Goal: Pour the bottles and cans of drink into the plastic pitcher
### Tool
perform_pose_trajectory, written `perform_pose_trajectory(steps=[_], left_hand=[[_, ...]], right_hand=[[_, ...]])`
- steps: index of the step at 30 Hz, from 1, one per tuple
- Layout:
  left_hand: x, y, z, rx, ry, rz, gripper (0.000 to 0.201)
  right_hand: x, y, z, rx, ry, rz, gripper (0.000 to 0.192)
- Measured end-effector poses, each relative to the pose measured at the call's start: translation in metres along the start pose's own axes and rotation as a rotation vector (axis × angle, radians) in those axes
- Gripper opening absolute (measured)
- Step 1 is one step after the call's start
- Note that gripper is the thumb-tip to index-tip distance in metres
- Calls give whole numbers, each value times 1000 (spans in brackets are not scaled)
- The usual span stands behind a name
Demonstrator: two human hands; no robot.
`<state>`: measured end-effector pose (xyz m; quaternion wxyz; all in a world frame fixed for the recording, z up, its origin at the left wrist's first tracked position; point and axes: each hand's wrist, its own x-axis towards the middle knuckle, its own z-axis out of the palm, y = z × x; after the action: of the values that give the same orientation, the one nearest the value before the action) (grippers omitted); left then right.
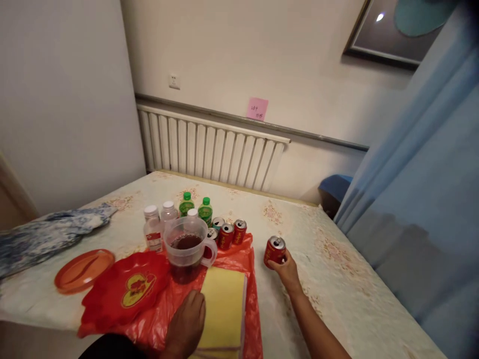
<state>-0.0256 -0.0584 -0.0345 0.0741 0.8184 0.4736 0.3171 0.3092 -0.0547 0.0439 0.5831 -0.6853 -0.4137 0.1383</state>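
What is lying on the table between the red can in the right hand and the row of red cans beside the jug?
In the head view, nothing stands between the held red can and the row of red cans: only bare table and the edge of the red plastic bag.

A home room: a white radiator (pixel 209 149) runs along the wall at twelve o'clock, a framed picture (pixel 396 30) hangs at two o'clock, a blue curtain (pixel 422 199) falls at three, and a floral-covered table (pixel 337 249) fills the foreground.

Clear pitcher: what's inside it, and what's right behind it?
The clear pitcher holds dark liquid, partly filled. Behind stand white-capped bottles, green bottles and red cans; their lower parts are partly hidden.
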Motion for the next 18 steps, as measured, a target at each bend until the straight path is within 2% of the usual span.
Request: perform_pose_trajectory(steps=[3,9,13,18], left_hand=[[-2,1,1,-6,-7,-8,26],[-6,3,1,14,-34,-66,25],[-9,3,3,24,-41,-83,23],[-10,5,1,9,-60,-111,21]], right_hand=[[-2,-39,25,-4,-93,-117,65],[-2,-110,68,-193,-251,-630,62],[-1,-140,88,-331,-276,-870,65],[0,-169,100,-503,-330,-1022,69]])
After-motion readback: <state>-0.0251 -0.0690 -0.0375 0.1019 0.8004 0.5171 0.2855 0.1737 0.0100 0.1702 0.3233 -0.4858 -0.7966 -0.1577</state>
